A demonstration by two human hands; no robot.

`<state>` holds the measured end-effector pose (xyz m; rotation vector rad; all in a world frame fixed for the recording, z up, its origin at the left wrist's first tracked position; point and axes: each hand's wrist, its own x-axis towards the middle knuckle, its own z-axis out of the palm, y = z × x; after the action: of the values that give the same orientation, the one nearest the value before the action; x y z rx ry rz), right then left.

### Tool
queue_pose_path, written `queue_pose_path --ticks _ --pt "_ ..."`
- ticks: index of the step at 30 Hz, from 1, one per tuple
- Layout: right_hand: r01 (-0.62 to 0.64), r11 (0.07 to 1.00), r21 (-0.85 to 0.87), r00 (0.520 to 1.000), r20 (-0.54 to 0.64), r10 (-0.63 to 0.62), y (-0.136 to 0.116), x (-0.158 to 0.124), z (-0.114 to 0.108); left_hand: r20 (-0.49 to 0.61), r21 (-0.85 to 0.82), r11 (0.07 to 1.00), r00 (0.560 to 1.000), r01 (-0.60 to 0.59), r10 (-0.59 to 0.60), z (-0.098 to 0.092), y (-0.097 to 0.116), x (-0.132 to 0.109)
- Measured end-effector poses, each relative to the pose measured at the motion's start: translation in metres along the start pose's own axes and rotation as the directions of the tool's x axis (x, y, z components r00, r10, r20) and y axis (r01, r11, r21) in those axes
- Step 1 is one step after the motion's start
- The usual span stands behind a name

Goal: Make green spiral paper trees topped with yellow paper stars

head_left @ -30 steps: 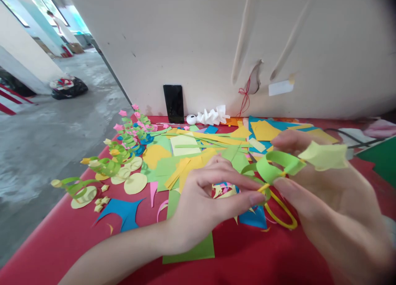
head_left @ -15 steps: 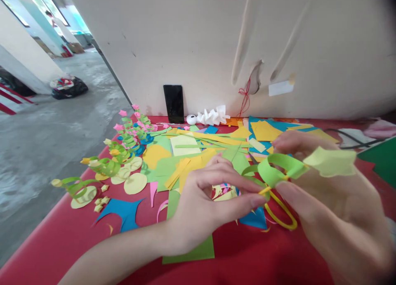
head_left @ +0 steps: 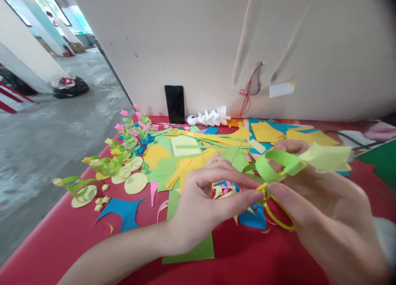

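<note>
My left hand [head_left: 213, 198] pinches the end of a thin yellow strip [head_left: 280, 217], which loops down below the fingers. Close against it, my right hand [head_left: 328, 198] has its thumb on the same strip and on a curled green paper strip [head_left: 269, 167]. A pale yellow-green paper star [head_left: 326, 157] is at the right end of the green curl, over the right fingers. Finished-looking green spirals with stars [head_left: 108, 165] stand on pale yellow discs [head_left: 136, 182] at the table's left. Tiny folded stars [head_left: 100, 202] lie near them.
Paper scraps and strips [head_left: 213, 138] cover the back of the red table [head_left: 74, 243]. A black phone [head_left: 175, 104] leans on the pale panel [head_left: 198, 41], beside a white object [head_left: 213, 116]. Blue paper [head_left: 123, 213] lies left. A distant person [head_left: 58, 23] is at upper left.
My right hand has shifted slightly left, closer to my left fingertips, bringing the green curl and star along. The yellow loop is now partly behind the right thumb.
</note>
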<state>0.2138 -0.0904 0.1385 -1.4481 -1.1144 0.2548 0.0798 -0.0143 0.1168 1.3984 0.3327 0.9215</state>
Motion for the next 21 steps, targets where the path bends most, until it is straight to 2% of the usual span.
queue_pose_path --ticks 6,12,18,21 --pt "-0.005 1.0 0.018 1.0 0.029 0.005 -0.0013 -0.0026 0.0007 0.016 0.019 1.0 1.0 -0.015 0.015 -0.0014 0.0007 0.0007" --pt "-0.006 0.992 0.125 0.991 0.136 -0.011 -0.0041 -0.0068 0.0028 0.022 0.013 1.0 1.0 -0.012 0.012 -0.0014 0.001 0.0015" --pt "-0.077 0.992 0.101 0.995 0.075 0.069 -0.0039 -0.0052 0.0042 -0.014 -0.016 0.999 0.999 0.03 -0.03 -0.0001 -0.0004 0.0016" --pt "-0.081 0.993 0.085 0.992 0.102 0.072 -0.004 -0.0048 0.0043 -0.027 -0.03 0.999 0.999 0.031 -0.031 -0.0002 -0.0004 0.0014"
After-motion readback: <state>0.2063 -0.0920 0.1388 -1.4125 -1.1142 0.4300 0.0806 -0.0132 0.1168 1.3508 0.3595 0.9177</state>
